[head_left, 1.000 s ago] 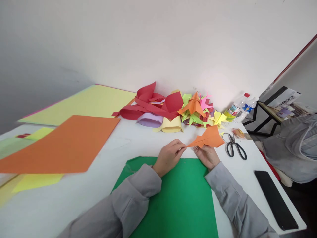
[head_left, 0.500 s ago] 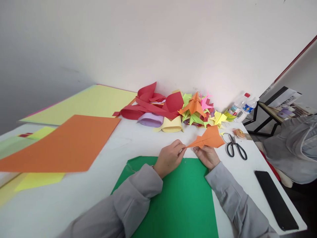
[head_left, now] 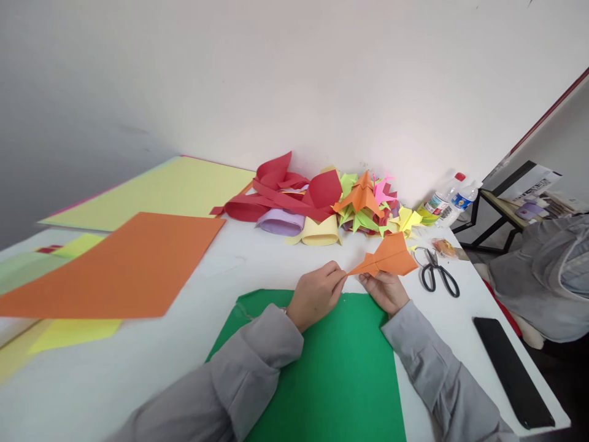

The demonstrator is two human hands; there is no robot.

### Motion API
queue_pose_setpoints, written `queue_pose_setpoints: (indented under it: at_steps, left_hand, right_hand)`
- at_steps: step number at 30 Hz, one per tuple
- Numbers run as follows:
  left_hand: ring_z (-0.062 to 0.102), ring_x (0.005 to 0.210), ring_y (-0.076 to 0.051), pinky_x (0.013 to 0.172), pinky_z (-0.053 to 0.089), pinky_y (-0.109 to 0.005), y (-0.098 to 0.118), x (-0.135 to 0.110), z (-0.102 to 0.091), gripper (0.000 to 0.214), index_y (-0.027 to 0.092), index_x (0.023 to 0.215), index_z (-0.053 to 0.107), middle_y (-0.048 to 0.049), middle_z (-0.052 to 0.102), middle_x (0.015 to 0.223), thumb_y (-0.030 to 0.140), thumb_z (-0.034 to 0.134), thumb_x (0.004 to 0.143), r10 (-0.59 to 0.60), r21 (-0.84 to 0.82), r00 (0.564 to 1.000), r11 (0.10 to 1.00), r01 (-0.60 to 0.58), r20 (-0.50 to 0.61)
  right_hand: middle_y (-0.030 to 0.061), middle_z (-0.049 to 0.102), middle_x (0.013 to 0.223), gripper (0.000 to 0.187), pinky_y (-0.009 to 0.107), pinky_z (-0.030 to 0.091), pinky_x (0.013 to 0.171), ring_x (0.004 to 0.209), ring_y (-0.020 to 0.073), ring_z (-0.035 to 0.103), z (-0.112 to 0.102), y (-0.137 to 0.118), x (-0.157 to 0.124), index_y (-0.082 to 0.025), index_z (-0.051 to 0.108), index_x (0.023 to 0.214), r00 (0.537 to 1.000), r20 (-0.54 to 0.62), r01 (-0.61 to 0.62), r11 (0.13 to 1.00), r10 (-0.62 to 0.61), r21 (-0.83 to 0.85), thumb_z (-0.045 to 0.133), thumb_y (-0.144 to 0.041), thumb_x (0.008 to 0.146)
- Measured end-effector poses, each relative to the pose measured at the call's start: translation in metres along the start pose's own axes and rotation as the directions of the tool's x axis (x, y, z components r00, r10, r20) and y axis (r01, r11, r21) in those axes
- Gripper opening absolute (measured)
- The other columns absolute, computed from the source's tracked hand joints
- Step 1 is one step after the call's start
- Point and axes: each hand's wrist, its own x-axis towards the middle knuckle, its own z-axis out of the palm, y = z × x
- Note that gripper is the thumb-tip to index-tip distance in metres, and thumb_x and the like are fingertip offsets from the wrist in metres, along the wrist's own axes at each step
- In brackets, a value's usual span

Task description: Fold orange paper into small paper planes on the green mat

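Between my two hands is a folded orange paper figure [head_left: 391, 255] with a pointed tip at its left and a broad wing at its right. My left hand [head_left: 318, 294] pinches the narrow tip between thumb and fingers. From below, my right hand [head_left: 385, 290] grips the middle of the figure, its thumb at the lower edge and some fingers hidden behind the paper. Both wrists rest over a green sheet [head_left: 340, 368] lying on the white table [head_left: 221, 270].
Behind the hands lie red paper strips [head_left: 276, 190] and a heap of folded paper figures [head_left: 363, 196]. Scissors [head_left: 435, 270], a black phone-like slab [head_left: 513, 371] and two bottles [head_left: 442, 202] are at right. A large orange sheet [head_left: 124, 264] lies left. Someone in grey clothing [head_left: 538, 276] sits at far right.
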Motion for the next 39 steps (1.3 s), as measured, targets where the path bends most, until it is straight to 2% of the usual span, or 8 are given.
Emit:
queue_pose_setpoints:
  at_steps: [5,14,23,31,39]
  left_hand:
    - [0.053,0.058,-0.011,0.053,0.037,-0.023,-0.0003,-0.0002,-0.0005,0.022,0.017,0.076,0.058,-0.0019,0.059,0.075,0.018,0.043,0.092,-0.003,0.017,1.000,1.000,0.003,-0.001]
    - [0.054,0.061,-0.013,0.054,0.038,-0.024,0.0015,-0.0004,-0.0016,0.025,0.018,0.074,0.055,-0.0020,0.058,0.075,0.018,0.039,0.093,-0.011,0.079,1.000,0.997,0.011,0.005]
    - [0.050,0.050,-0.006,0.049,0.040,-0.020,0.0008,0.0003,0.0000,0.016,0.017,0.087,0.059,-0.0017,0.062,0.082,0.024,0.046,0.091,-0.108,-0.132,0.993,0.986,0.099,-0.057]
    - [0.052,0.049,-0.006,0.049,0.043,-0.019,0.0028,0.0008,-0.0023,0.014,0.017,0.088,0.060,-0.0023,0.061,0.081,0.024,0.048,0.090,-0.114,-0.188,0.990,0.977,0.097,-0.082]
    - [0.052,0.055,-0.008,0.054,0.042,-0.020,0.0036,0.0017,-0.0055,0.023,0.017,0.088,0.062,-0.0038,0.062,0.082,0.023,0.041,0.094,-0.102,-0.206,0.994,0.974,0.090,-0.046]
  right_hand:
    - [-0.0021,0.072,0.094,0.045,0.027,0.051,0.074,0.077,0.0136,0.061,0.0026,-0.0001,-0.0010,-0.028,0.064,0.100,1.000,-0.002,-0.005,1.000,0.005,0.004,0.075,-0.011,0.060]
    - [-0.0018,0.071,0.089,0.040,0.029,0.051,0.070,0.076,0.0148,0.060,0.0024,0.0001,-0.0009,-0.027,0.064,0.093,1.000,-0.021,-0.011,1.000,0.012,0.006,0.076,-0.012,0.058]
    - [-0.0055,0.068,0.073,0.041,0.030,0.047,0.066,0.065,0.0138,0.056,0.0028,-0.0036,0.0003,-0.030,0.064,0.093,1.000,-0.013,0.021,1.000,-0.021,0.021,0.076,-0.011,0.059]
    - [-0.0059,0.068,0.073,0.044,0.029,0.046,0.066,0.064,0.0137,0.055,0.0063,-0.0058,-0.0016,-0.031,0.065,0.093,0.999,-0.033,0.015,0.998,-0.013,0.063,0.077,-0.009,0.058]
    - [-0.0069,0.066,0.072,0.041,0.028,0.045,0.065,0.064,0.0125,0.053,0.0052,-0.0061,-0.0006,-0.031,0.063,0.093,1.000,0.000,0.009,0.999,-0.009,0.042,0.079,-0.012,0.061]
